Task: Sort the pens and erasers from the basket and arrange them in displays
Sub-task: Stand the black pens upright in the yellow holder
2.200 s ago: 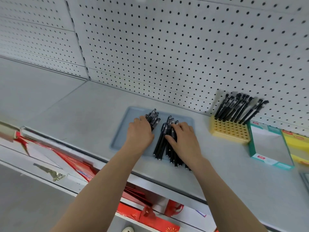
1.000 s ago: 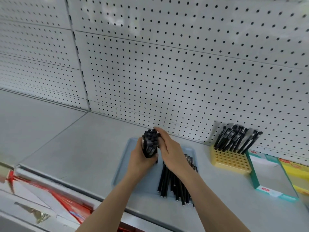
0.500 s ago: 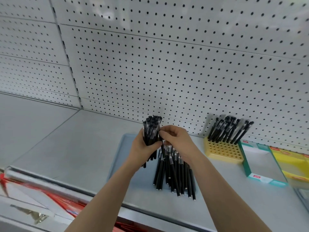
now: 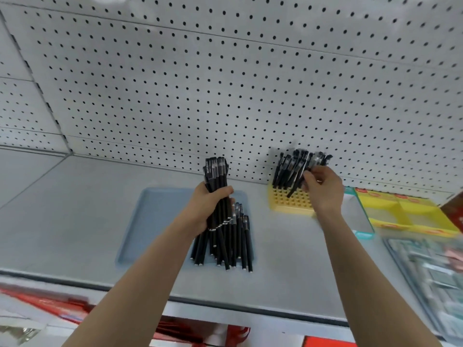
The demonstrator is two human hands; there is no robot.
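The left hand (image 4: 204, 209) is gripping a thick bundle of slim black plastic pens (image 4: 216, 176), its fingers and thumb curling tightly round the middle of the bundle. The bundle is standing nearly upright above the right half of a flat blue-grey plastic tray (image 4: 160, 221), which is lying near the front edge of a pale grey metal shelf (image 4: 75, 216).

Under that hand, a loose pile of black pens (image 4: 246, 244) is lying along the tray's right side, the ends overhanging the tray's front edge onto the shelf.

The right hand (image 4: 324, 191) is pinching a single black pen (image 4: 294, 187) between thumb and fingertips, the other fingers curling loosely. That pen is tilting, its lower tip pointing down at the holes of a yellow plastic perforated pen holder (image 4: 288, 206); whether the tip is touching a hole is not clear.

The holder is sitting at the shelf's back edge, right of the tray, against the white perforated pegboard wall (image 4: 225, 83). A cluster of black pens (image 4: 288, 166) is standing in the holder's back rows, leaning slightly.

Just beside the holder's right side, a teal-rimmed cardboard display box (image 4: 363, 234) is lying, and a yellow cardboard display with compartments (image 4: 400, 209) is sitting further towards the shelf's right end. Red packaging (image 4: 62, 304) is showing below the shelf's front edge.
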